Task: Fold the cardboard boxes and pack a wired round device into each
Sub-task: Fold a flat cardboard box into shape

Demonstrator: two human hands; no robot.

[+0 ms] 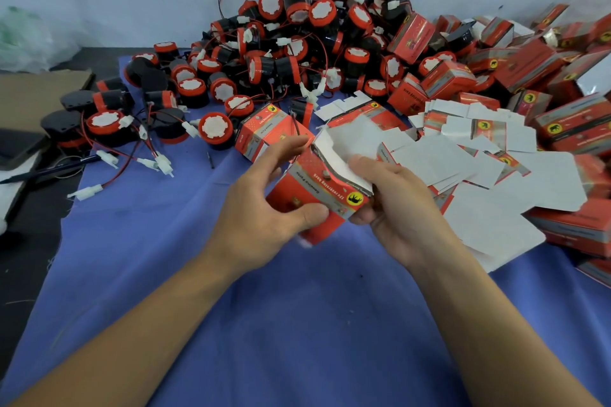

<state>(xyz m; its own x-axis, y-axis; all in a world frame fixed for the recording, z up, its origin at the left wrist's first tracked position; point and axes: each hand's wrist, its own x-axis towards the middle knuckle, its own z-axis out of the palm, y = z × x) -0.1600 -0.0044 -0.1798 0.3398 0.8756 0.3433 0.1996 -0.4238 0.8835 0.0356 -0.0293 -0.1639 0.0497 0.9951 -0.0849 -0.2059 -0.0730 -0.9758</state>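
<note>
loose wired round devices [109, 122] lie at the left edge of the blue cloth [297, 324], leads trailing toward the person. the main heap of devices [297, 26] is banked against the wall, in my judgement to keep stock within reach.

left hand [261, 208]: fingers curled over the far side of the cardboard box [317, 185], thumb pressed on its red front panel. a firm grip, apparently to steady the box for shaping.

the box is held between both hands above the cloth, tilted, part-formed, its white inner flap open toward the right. no device is seen inside it.

right hand [400, 208]: fingers bent over the open flap, thumb pinching the lower corner, likely working the fold.

flat box blanks [479, 168] lie fanned beside the right hand, and made-up boxes [529, 66] are stacked beyond.
</note>
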